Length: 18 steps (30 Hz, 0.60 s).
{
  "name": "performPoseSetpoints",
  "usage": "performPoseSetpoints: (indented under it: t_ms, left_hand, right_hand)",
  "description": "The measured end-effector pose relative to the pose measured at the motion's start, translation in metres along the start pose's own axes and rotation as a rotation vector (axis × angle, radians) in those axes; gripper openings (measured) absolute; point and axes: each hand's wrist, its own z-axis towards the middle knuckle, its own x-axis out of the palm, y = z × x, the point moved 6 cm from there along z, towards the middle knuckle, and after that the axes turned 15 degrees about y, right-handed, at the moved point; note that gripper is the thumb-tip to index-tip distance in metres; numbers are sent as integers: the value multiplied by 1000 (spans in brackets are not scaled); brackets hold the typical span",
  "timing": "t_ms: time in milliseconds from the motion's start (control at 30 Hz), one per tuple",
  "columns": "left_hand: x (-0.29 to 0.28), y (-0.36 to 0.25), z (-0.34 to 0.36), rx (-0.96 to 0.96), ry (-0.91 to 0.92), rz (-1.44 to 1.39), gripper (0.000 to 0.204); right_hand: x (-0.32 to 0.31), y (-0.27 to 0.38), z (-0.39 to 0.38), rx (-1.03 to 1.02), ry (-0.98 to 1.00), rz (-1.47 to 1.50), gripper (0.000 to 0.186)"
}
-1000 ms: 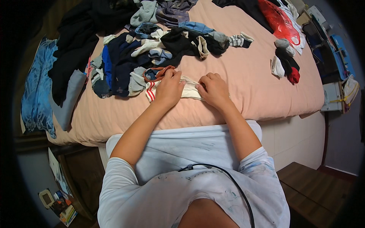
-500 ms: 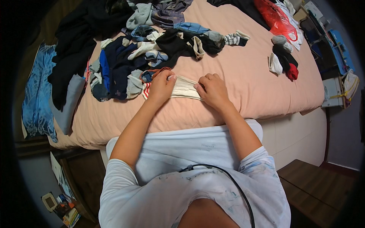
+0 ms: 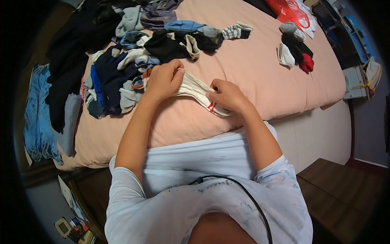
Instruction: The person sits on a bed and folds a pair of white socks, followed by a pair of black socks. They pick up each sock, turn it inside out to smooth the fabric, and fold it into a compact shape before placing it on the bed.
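White sock (image 3: 189, 86) has turned from nearly level to a slant, down toward the right hand (image 3: 228, 96)

Half a second ago, red stripes of the sock showed beside the left hand (image 3: 163, 81); now red marks (image 3: 211, 108) are seen just beside the right hand. The white sock is between the two hands, over the near part of the peach bed sheet (image 3: 260, 83). Whether its middle touches the sheet, I cannot tell.

The left hand is grasping the upper end of the sock, with thumb and bent fingers closed on it. The right hand pinches the lower part between thumb and fingers, and some cloth comes out below this hand.

Just beside the left hand, a rust-coloured cloth (image 3: 146, 74) lies at the edge of the pile. In the same pile there are a pale grey sock (image 3: 128, 96), a navy garment (image 3: 118, 69) and a black cloth (image 3: 164, 45). At its right end lies a black-and-white striped sock (image 3: 232, 32).

Well apart, on the right side of the bed, a small white sock piece (image 3: 285, 55) and a red sock (image 3: 307, 63) lie against dark cloth. Behind them is a red plastic bag (image 3: 287, 11).
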Motion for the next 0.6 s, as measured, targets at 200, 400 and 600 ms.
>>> performPoseSetpoints:
  t_ms: [200, 400, 600]
  left_hand:
    - [33, 28, 19, 161, 97, 275, 19]
    - [13, -10, -1, 312, -343, 443, 15]
    - [69, -38, -34, 28, -196, 159, 23]
  right_hand:
    - [8, -1, -15, 38, -75, -150, 34]
    - [0, 12, -30, -266, -205, -157, 27]
    - [8, 14, -25, -521, -312, -371, 16]
